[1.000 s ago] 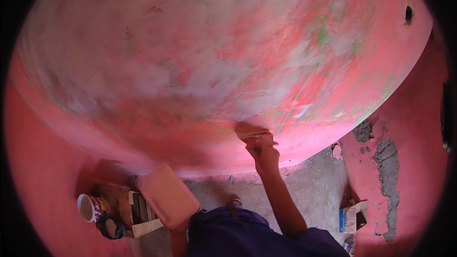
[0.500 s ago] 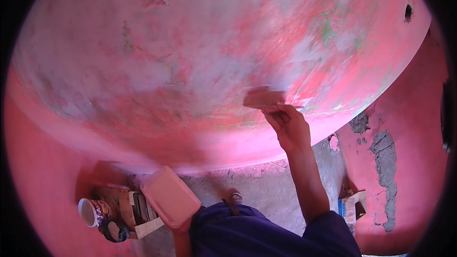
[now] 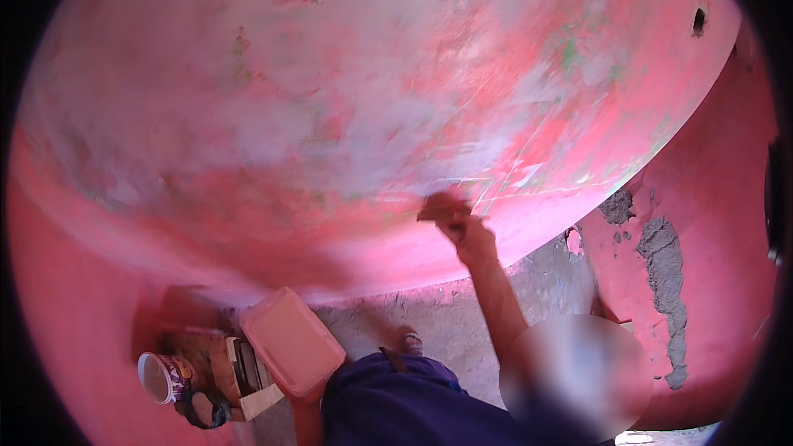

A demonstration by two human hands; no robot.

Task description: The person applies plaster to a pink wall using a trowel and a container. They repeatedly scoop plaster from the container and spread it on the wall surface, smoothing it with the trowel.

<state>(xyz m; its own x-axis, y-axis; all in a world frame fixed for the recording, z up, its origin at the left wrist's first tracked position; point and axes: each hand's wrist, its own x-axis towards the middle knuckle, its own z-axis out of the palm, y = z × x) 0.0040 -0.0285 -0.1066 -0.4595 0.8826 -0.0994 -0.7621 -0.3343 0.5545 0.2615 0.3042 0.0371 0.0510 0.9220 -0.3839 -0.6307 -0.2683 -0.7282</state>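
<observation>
My right hand [image 3: 472, 239] is closed on a flat, dark putty scraper [image 3: 438, 208]. The scraper is at the lower part of the patchy pink wall [image 3: 355, 99]; motion blurs its edge, and I cannot tell if it touches. At the lower left, a shallow rectangular plastic container [image 3: 295, 343] looks pinkish in this light. My left hand [image 3: 307, 405] supports it from below, with the fingers hidden under it. Grey-white smears, red areas and green specks cover the wall around the scraper.
On the left, a wooden box [image 3: 260, 400] with dark pieces inside stands beside a white bucket [image 3: 155, 377] and a black strap-like loop [image 3: 216, 415]. Rough grey patches [image 3: 665, 281] mark the right side wall, and a small hole [image 3: 699, 21] is higher up. Grey floor [image 3: 446, 322] lies below.
My right hand has moved down and slightly left along the wall with the scraper, which now shows at a steeper angle. The container in my left hand stays nearly in place.
</observation>
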